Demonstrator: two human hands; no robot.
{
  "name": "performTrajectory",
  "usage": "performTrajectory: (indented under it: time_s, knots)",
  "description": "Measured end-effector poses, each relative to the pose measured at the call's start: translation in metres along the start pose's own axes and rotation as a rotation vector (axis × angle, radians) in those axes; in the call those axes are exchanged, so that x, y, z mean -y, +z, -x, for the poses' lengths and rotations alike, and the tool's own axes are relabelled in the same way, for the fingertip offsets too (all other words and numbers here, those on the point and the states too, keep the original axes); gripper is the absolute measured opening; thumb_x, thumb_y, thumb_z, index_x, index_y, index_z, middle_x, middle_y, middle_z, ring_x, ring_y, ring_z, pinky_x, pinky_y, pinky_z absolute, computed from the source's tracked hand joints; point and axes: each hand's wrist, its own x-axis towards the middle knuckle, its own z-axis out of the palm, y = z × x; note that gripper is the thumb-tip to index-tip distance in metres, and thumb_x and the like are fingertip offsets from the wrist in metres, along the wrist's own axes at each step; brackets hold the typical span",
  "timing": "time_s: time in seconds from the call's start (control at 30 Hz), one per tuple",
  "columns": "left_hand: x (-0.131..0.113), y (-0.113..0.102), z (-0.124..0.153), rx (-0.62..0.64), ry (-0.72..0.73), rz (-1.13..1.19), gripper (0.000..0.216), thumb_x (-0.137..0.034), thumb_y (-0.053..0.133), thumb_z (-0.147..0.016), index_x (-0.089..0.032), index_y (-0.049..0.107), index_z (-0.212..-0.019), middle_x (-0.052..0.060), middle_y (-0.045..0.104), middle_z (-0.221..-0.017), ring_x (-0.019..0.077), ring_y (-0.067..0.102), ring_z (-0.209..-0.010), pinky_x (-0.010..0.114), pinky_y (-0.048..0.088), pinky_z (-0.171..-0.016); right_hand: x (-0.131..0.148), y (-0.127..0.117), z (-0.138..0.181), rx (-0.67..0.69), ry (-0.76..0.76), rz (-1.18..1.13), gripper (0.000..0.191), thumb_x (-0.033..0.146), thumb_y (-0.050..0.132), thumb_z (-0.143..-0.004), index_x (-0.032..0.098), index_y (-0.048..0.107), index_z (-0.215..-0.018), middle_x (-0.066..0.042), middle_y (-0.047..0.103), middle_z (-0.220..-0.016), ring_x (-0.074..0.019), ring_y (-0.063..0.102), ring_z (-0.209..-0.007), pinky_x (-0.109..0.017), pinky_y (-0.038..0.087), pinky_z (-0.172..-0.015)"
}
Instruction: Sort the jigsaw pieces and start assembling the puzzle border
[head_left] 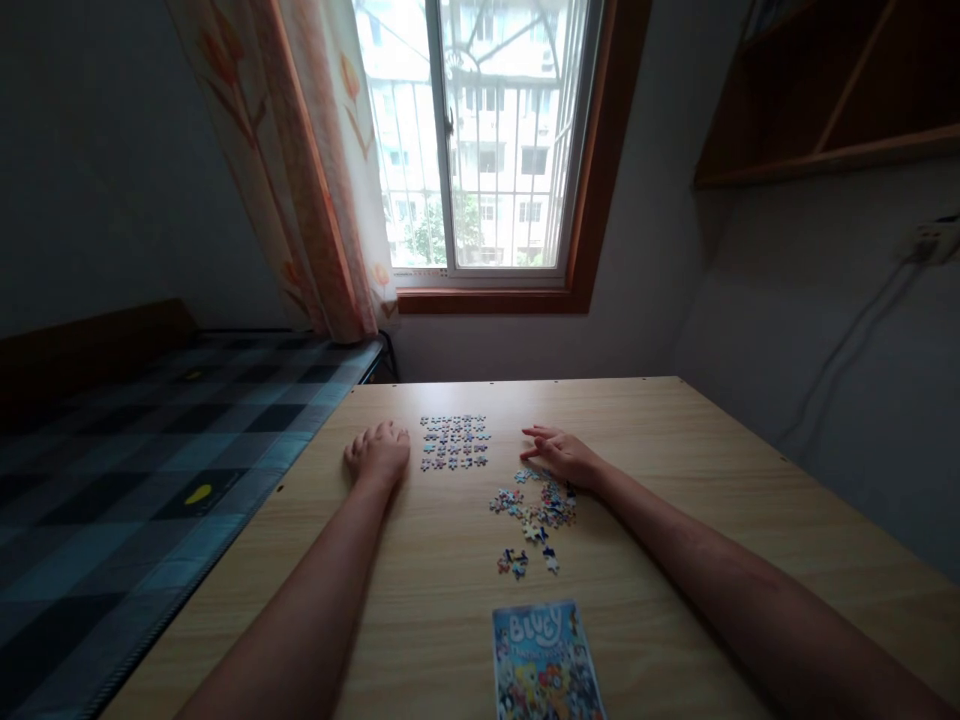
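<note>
My left hand [378,452] lies palm down on the table, just left of several rows of small jigsaw puzzle pieces [454,443]. Its fingers are loosely spread and no object shows under it. To the right of those rows, my right hand [561,454] reaches over the wood with fingers apart and nothing visible between them. Below that hand is a loose heap of mixed puzzle pieces [556,503], partly overlapping. Nearer to me sits a smaller cluster of pieces [513,563], with a couple more pieces [551,560] beside it.
A colourful "Bluey" picture card or box [546,660] lies at the table's near edge. The wooden table [675,450] ends before a window wall. On the left stands a bed with a checked cover [247,420]; a curtain [300,170] hangs behind it. A shelf [832,150] is mounted at right.
</note>
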Motion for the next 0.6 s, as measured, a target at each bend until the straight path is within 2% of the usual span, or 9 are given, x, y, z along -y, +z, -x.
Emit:
performTrajectory:
  time_s: [0.1,0.2,0.3,0.4,0.6]
  knots:
    - [-0.001,-0.001,0.001,0.01,-0.005,0.01,0.049,-0.043,0.041,-0.093,-0.02,0.059,-0.132,0.013,0.056,-0.142,0.032,0.047,-0.131,0.048,0.03,-0.109,0.001,-0.002,0.001,-0.046,-0.008,-0.076,0.078,0.079,0.029,-0.09,0.022,0.081,-0.095,-0.011,0.058,-0.142,-0.0302,0.052,-0.132,-0.049,0.035,-0.114]
    - [-0.002,-0.002,0.001,0.008,0.003,0.012,0.048,-0.042,0.042,-0.092,-0.019,0.06,-0.13,0.013,0.057,-0.141,0.0322,0.048,-0.13,0.048,0.031,-0.109,0.004,-0.004,0.005,0.0,-0.039,-0.093,0.075,0.077,0.028,-0.091,0.024,0.082,-0.086,-0.008,0.059,-0.142,-0.0297,0.05,-0.134,-0.05,0.032,-0.116]
    - [-0.002,-0.001,0.001,0.018,0.006,-0.002,0.049,-0.043,0.043,-0.091,-0.02,0.061,-0.13,0.013,0.057,-0.141,0.0323,0.047,-0.13,0.048,0.03,-0.109,0.004,-0.004,0.007,0.052,-0.061,-0.029,0.076,0.075,0.025,-0.093,0.025,0.082,-0.087,-0.006,0.057,-0.143,-0.0307,0.042,-0.14,-0.052,0.029,-0.118]
    - [-0.003,0.0,-0.001,0.034,0.0,-0.01,0.05,-0.044,0.044,-0.09,-0.021,0.059,-0.132,0.013,0.056,-0.142,0.0329,0.046,-0.131,0.049,0.029,-0.11,-0.001,-0.002,0.007,0.032,-0.063,0.05,0.074,0.073,0.024,-0.095,0.026,0.082,-0.092,-0.006,0.057,-0.144,-0.031,0.038,-0.142,-0.053,0.028,-0.117]
    - [-0.005,-0.003,0.002,0.034,0.001,-0.038,0.05,-0.042,0.046,-0.089,-0.019,0.059,-0.132,0.013,0.056,-0.143,0.0318,0.046,-0.13,0.048,0.031,-0.109,-0.023,0.004,-0.002,-0.077,-0.02,0.293,0.073,0.063,0.015,-0.1,0.025,0.074,-0.118,-0.011,0.059,-0.141,-0.0306,0.041,-0.142,-0.056,0.03,-0.116]
